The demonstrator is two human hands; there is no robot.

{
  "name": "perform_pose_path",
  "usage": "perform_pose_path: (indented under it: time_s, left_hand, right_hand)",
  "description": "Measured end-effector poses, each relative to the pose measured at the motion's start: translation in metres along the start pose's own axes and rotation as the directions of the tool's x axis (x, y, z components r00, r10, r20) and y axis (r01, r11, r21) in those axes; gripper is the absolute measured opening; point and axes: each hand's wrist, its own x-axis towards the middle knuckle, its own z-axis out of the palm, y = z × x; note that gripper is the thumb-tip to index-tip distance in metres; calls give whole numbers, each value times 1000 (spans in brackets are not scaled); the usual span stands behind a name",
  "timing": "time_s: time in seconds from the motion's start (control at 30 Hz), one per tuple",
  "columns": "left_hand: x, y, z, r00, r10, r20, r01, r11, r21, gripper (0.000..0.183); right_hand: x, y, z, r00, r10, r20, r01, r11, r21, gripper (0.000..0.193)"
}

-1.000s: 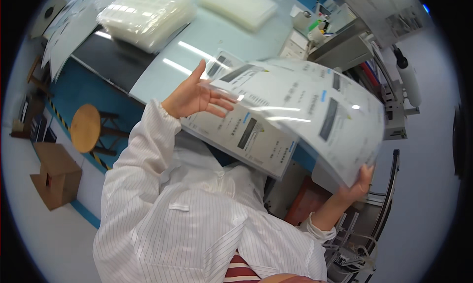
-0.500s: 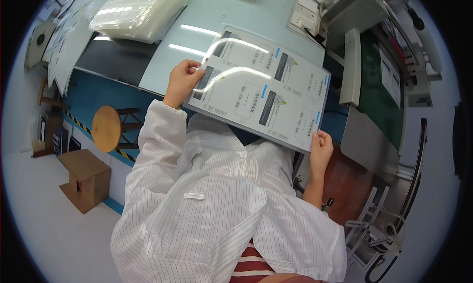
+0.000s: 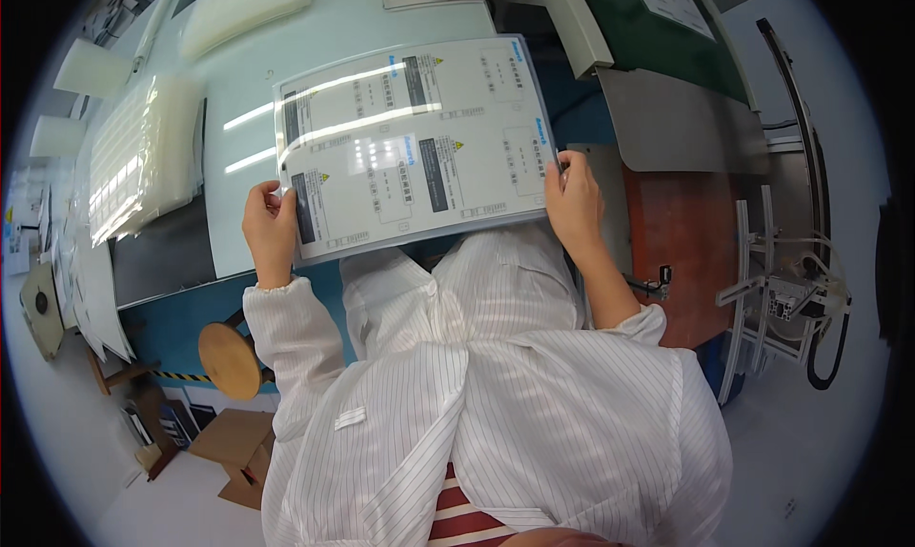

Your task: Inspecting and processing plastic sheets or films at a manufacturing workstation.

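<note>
A large rectangular printed plastic sheet (image 3: pixel 415 151), glossy and white with repeated dark blocks and small yellow triangles, lies across the near edge of the pale table, its near side overhanging above my lap. Whether it is one sheet or a thin stack, I cannot tell. My left hand (image 3: pixel 271 228) pinches its left edge near the lower corner. At the opposite edge, my right hand (image 3: pixel 576 202) grips with thumb on top, just above the near right corner; its other fingers are partly hidden.
Clear-wrapped stacks of translucent sheets (image 3: pixel 143 156) stand on the glass-topped table (image 3: pixel 243 90) at left. To the right are a green belt surface (image 3: pixel 653 37) and a grey metal plate (image 3: pixel 672 123). A round wooden stool (image 3: pixel 229 361) and a cardboard box (image 3: pixel 233 447) sit below left.
My view has turned to the right. The sheet, steeply slanted before, now lies nearly square to my body. Both hands still hold its side edges.
</note>
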Motion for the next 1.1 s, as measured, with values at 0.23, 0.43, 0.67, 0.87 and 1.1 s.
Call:
perform_pose_path:
  time_s: [0.23,0.43,0.67,0.87,1.1]
  left_hand:
    - [6,-2,2,993,116,17,-117,981,154,28]
    - [22,-19,-1,991,129,-25,-127,990,65,25]
    - [30,-38,11,964,170,-205,-173,985,4,22]
    - [23,-21,11,973,103,-204,-111,994,-26,23]
    - [27,-17,19,972,123,-200,-129,992,-17,22]
  right_hand:
    - [24,17,-22,989,-93,-112,99,994,52,25]
    - [95,56,-85,937,323,-131,-191,790,582,31]
    - [150,138,-122,800,601,-5,-198,272,942,54]
    - [183,166,-140,766,614,191,-68,-217,974,64]
    - [221,199,-158,739,638,216,-47,-271,961,63]
